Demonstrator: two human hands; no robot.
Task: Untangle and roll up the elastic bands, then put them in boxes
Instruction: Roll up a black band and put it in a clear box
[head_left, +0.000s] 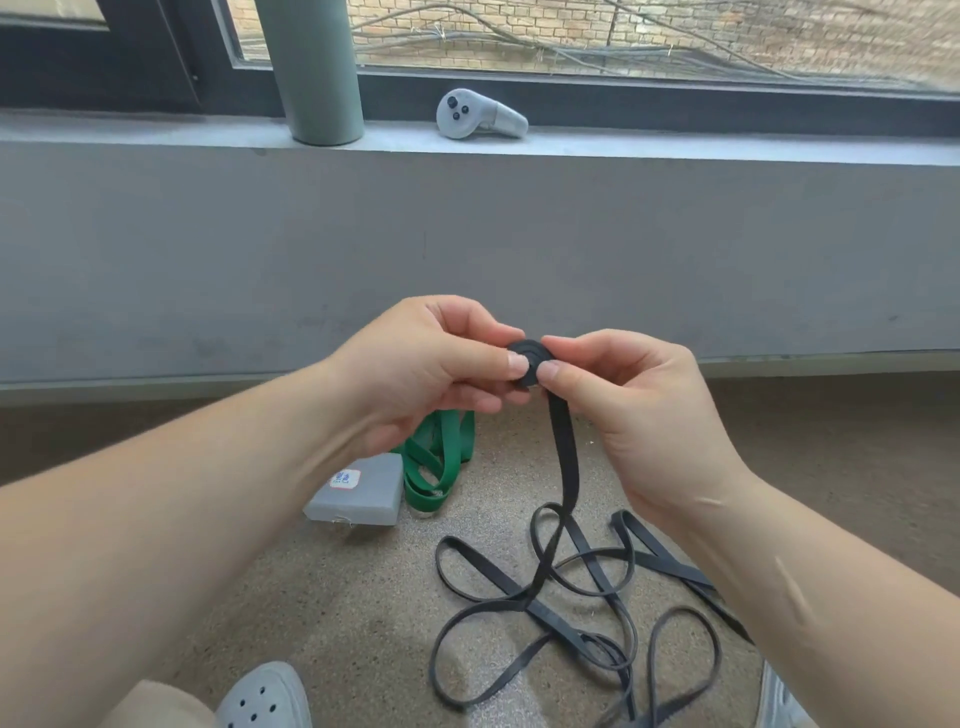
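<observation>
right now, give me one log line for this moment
step: roll black band | left hand: pinches roll | right hand: pinches roll | tail: tangled on floor | green band: beside grey box

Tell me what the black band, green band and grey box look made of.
Black band: matte rubber, probably; it coils tight and lies in limp loops. Green band: likely rubber too, with a slight sheen, flat and floppy. Grey box: seems matte plastic or foam; dull, rounded edges.

A speckled floor (363, 597) carries black band loops (571, 597), green band (436, 467), grey box (363, 493).
</observation>
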